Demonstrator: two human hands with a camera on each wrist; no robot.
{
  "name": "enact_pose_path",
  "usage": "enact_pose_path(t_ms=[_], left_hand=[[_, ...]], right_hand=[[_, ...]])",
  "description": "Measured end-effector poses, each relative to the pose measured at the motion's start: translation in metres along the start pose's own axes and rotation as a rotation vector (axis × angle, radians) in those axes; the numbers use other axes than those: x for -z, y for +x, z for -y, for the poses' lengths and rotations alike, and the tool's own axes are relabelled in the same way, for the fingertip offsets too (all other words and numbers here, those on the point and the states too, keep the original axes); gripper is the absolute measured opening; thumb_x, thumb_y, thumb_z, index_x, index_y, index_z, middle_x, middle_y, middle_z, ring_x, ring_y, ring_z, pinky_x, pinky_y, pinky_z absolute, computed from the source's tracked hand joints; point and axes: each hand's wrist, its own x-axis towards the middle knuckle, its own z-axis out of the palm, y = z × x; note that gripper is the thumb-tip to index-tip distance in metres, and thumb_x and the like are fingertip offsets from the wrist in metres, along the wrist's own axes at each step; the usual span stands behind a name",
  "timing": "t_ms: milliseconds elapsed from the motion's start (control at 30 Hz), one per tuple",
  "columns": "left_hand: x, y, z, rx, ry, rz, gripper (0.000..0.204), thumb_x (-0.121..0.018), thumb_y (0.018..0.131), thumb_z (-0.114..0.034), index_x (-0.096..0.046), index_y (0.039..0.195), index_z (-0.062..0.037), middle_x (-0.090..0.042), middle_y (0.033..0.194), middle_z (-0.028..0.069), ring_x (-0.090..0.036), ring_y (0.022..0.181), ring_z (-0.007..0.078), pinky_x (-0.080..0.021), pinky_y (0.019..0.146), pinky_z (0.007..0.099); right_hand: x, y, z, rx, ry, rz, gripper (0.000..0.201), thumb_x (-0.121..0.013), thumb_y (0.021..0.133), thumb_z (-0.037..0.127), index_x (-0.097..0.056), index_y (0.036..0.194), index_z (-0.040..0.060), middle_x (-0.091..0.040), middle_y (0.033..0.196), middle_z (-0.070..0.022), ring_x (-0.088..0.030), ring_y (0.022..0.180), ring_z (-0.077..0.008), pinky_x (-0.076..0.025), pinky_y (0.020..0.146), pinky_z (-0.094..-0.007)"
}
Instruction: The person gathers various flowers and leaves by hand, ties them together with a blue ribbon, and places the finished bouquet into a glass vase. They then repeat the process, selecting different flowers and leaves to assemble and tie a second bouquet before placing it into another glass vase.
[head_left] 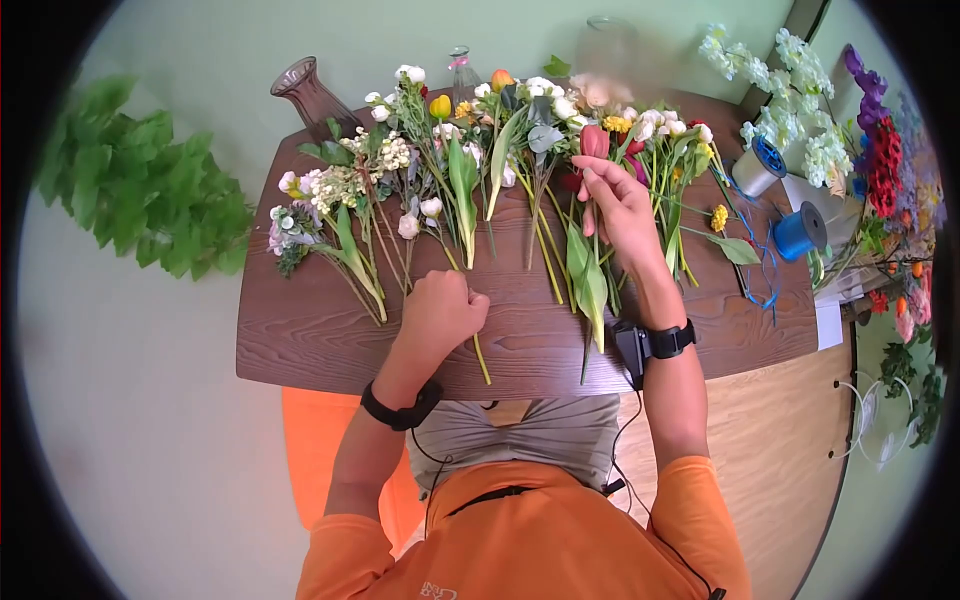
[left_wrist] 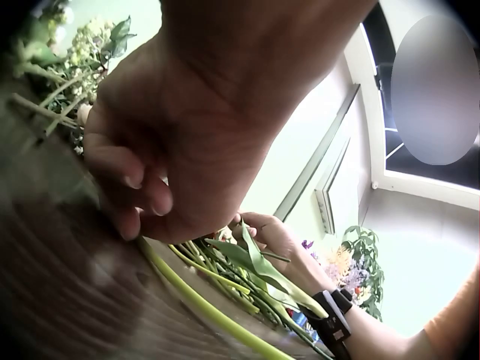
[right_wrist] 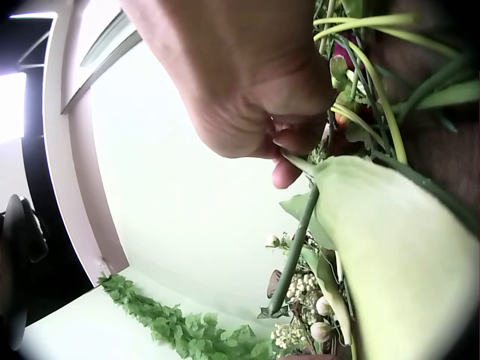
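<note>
A red tulip [head_left: 594, 142] with long green leaves [head_left: 588, 280] is pinched just below its bloom by my right hand [head_left: 622, 205], toward the table's right side. In the right wrist view, my right hand's fingers [right_wrist: 287, 171] are at the tulip's stem [right_wrist: 298, 251], with a pale leaf [right_wrist: 397, 247] close to the camera. My left hand [head_left: 440, 310] is low over the table, loosely curled with nothing visible in it. A green stem [head_left: 481, 355] runs beneath it. In the left wrist view that stem [left_wrist: 202, 301] passes beside my left hand [left_wrist: 172, 150].
Cut flowers lie in a row across the wooden table [head_left: 540, 350]. Behind them stand a tilted purple vase [head_left: 318, 98] and a small clear bottle [head_left: 462, 72]. Ribbon spools, one white and blue [head_left: 758, 168], one blue [head_left: 797, 232], are at right, with loose blue ribbon.
</note>
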Motion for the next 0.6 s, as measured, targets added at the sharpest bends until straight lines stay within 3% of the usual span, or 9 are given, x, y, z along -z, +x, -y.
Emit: enact_pose_path(t_ms=[200, 300, 467, 533, 600], left_hand=[[-0.001, -0.028, 0.007, -0.023, 0.033, -0.079, 0.025, -0.067, 0.076, -0.016, -0.065, 0.062, 0.0041, -0.06, 0.059, 0.0245, -0.063, 0.056, 0.0419, -0.053, 0.057, 0.0467], [0.006, -0.046, 0.01, -0.075, -0.092, -0.072, 0.022, -0.069, 0.076, -0.016, -0.066, 0.068, 0.0045, -0.062, 0.061, 0.0221, -0.063, 0.054, 0.0378, -0.053, 0.057, 0.0428], [0.057, -0.073, -0.014, 0.07, -0.332, -0.14, 0.015, -0.074, 0.077, -0.01, -0.066, 0.078, 0.003, -0.064, 0.064, 0.0118, -0.062, 0.052, 0.0198, -0.05, 0.056, 0.0312], [0.072, -0.073, -0.021, 0.035, -0.333, -0.217, 0.015, -0.075, 0.077, -0.01, -0.065, 0.076, 0.0014, -0.064, 0.063, 0.012, -0.063, 0.053, 0.0229, -0.051, 0.056, 0.0335], [0.079, -0.062, -0.024, -0.008, -0.335, -0.295, 0.015, -0.075, 0.077, -0.01, -0.064, 0.074, -0.0001, -0.064, 0.062, 0.0122, -0.064, 0.054, 0.0259, -0.052, 0.056, 0.0357]], right_hand=[[-0.007, -0.003, 0.0, 0.03, -0.05, 0.039, 0.032, -0.051, 0.107, 0.017, -0.062, 0.133, 0.0015, -0.06, 0.086, -0.001, -0.057, 0.054, -0.0076, -0.043, 0.049, -0.0216], [-0.008, -0.009, 0.013, -0.056, -0.054, 0.16, 0.033, -0.052, 0.107, 0.016, -0.061, 0.134, 0.0003, -0.061, 0.081, -0.0007, -0.058, 0.057, -0.007, -0.044, 0.051, -0.0217], [-0.005, -0.005, -0.004, 0.028, -0.204, 0.221, 0.034, -0.052, 0.107, 0.019, -0.061, 0.137, 0.0049, -0.059, 0.079, 0.0033, -0.052, 0.055, -0.0043, -0.039, 0.049, -0.0202], [-0.008, -0.006, -0.003, 0.038, -0.147, 0.187, 0.035, -0.052, 0.107, 0.021, -0.061, 0.138, 0.0058, -0.058, 0.079, 0.0049, -0.049, 0.053, -0.0033, -0.039, 0.049, -0.0202], [-0.007, -0.007, 0.001, 0.006, -0.085, 0.266, 0.037, -0.051, 0.109, 0.023, -0.057, 0.14, 0.005, -0.059, 0.085, 0.0033, -0.049, 0.05, -0.0038, -0.039, 0.047, -0.0192]])
